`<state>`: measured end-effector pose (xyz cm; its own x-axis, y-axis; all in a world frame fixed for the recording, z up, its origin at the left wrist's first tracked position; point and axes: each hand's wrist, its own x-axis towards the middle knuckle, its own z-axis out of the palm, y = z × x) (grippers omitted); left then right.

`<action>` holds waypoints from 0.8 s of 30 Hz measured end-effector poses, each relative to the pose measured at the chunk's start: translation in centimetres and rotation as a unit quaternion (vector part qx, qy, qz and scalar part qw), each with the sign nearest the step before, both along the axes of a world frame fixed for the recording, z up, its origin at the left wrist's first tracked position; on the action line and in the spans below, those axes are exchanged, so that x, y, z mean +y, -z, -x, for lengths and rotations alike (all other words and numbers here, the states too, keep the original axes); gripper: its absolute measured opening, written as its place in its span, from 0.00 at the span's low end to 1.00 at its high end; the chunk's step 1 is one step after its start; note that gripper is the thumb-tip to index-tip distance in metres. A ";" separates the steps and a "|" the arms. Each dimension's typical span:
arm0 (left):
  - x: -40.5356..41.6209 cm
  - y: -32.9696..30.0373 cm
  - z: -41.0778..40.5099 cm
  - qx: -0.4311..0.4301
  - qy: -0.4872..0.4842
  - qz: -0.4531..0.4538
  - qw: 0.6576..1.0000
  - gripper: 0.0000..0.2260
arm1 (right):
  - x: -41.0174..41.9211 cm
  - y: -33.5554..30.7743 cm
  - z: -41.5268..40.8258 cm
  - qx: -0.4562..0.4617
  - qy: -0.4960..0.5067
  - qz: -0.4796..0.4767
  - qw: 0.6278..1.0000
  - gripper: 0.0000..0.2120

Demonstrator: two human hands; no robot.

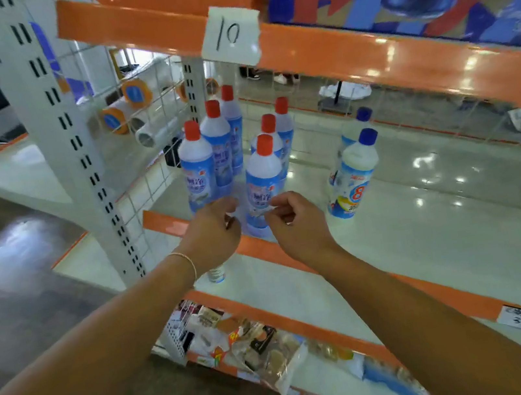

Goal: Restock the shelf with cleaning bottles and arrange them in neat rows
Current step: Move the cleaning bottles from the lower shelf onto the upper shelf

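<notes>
Front red-capped bottles (265, 179) at frame centre being squared into rows on middle shelf (428, 232). Left hand (213, 232) touching left bottle (199, 173); right hand (294, 222) loosely curled, holding nothing. Blue-capped bottles (353, 175) being kept apart, right of centre.

Six red-capped bottles (198, 169) (two rows of three), two blue-capped bottles (353, 175)

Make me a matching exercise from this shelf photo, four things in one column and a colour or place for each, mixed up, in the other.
Things:
1. front red-capped bottle
2. front blue-capped bottle
3. paper sign marked 10
4. film rolls

Matches:
A. stuck on the upper orange shelf edge
B. behind the wire grid, left
C. between both hands
D. standing apart on the right

Pairs: 1-C, 2-D, 3-A, 4-B
</notes>
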<state>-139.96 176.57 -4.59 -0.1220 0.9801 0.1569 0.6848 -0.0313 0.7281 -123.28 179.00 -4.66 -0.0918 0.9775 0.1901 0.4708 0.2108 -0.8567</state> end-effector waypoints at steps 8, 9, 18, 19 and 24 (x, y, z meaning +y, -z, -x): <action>-2.1 4.8 10.6 0.023 -0.023 0.086 0.996 0.14 | -1.7 5.6 8.5 -0.063 -0.069 0.100 0.991 0.07; -2.4 5.4 11.7 0.034 -0.027 0.106 0.993 0.15 | -2.0 6.4 9.4 -0.067 -0.073 0.112 0.989 0.07; -5.0 13.1 16.8 0.016 -0.015 0.227 0.974 0.18 | -4.5 15.9 13.6 -0.182 -0.042 0.265 0.946 0.07; -5.1 13.9 16.8 0.016 -0.014 0.234 0.972 0.19 | -4.6 16.9 13.8 -0.193 -0.040 0.275 0.941 0.08; -4.1 17.2 16.2 -0.003 -0.005 0.257 0.966 0.21 | -2.2 20.7 14.3 -0.222 -0.023 0.327 0.918 0.14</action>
